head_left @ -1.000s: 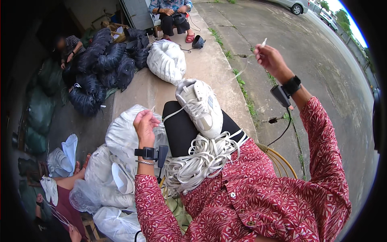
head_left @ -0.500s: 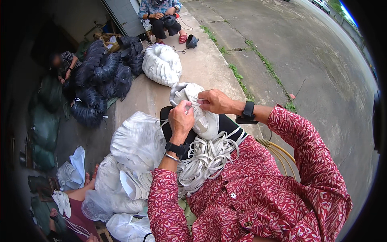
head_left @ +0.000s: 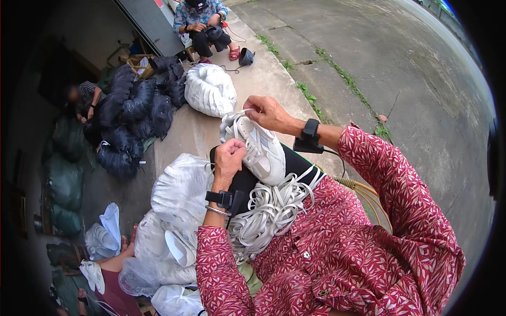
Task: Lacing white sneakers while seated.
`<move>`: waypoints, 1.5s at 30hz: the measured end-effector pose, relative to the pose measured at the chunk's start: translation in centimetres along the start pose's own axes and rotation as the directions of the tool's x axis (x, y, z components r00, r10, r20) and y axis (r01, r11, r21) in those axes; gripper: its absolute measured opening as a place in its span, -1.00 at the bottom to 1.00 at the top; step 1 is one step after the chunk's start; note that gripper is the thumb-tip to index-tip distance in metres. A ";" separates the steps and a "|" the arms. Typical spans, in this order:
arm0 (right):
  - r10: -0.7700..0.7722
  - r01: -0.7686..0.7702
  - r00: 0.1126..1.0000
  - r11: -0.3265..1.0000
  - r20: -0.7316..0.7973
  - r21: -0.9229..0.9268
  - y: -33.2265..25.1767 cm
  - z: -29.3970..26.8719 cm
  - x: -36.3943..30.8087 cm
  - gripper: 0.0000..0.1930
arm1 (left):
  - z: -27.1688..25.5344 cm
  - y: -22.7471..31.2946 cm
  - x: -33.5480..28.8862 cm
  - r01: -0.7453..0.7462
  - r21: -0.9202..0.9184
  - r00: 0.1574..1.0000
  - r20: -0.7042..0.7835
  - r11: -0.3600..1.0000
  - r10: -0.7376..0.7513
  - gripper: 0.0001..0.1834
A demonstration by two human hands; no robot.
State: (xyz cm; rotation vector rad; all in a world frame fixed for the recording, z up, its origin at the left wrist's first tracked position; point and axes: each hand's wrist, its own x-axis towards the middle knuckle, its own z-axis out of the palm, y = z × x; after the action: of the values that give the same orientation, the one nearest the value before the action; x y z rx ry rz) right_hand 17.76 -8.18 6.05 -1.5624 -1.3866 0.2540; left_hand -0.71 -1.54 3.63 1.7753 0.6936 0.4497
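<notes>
On lap, white-and-grey mesh sneaker (head_left: 259,148) is lying lengthwise, pointing away from body; left hand (head_left: 229,157) is gripping its near side, fingers curled, right hand (head_left: 268,112) is pinching far-end lace.

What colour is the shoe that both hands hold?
The shoe is white with pale grey panels, as the head view shows.

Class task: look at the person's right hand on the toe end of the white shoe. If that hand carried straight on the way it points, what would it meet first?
Likely the white bundle on the concrete beyond the white shoe; the right hand points up-left, though depth is unclear.
</notes>
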 end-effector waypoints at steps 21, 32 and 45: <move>-0.115 0.155 0.888 0.986 0.445 -0.055 1.4 -0.3 -1.4 -0.77 | -3.0 -1.6 -1.6 0.013 -0.418 0.987 -0.140 0.908 -0.078 -0.60; 0.020 -0.043 0.933 0.997 0.359 0.057 1.7 0.5 -1.4 -0.80 | -21.2 -18.6 -10.4 -0.361 -0.906 0.631 -0.411 0.220 -0.658 -0.85; 0.264 -0.486 0.773 0.830 0.576 0.272 0.7 -2.4 -0.2 -0.86 | -15.6 -16.6 -11.9 -0.108 -0.780 0.572 -0.556 0.616 -0.604 -0.69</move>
State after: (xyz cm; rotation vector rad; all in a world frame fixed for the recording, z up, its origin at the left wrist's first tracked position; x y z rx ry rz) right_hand 19.76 -9.50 6.59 -1.4531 -1.2682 1.2280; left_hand -23.12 5.47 -6.94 0.5336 1.1698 1.1582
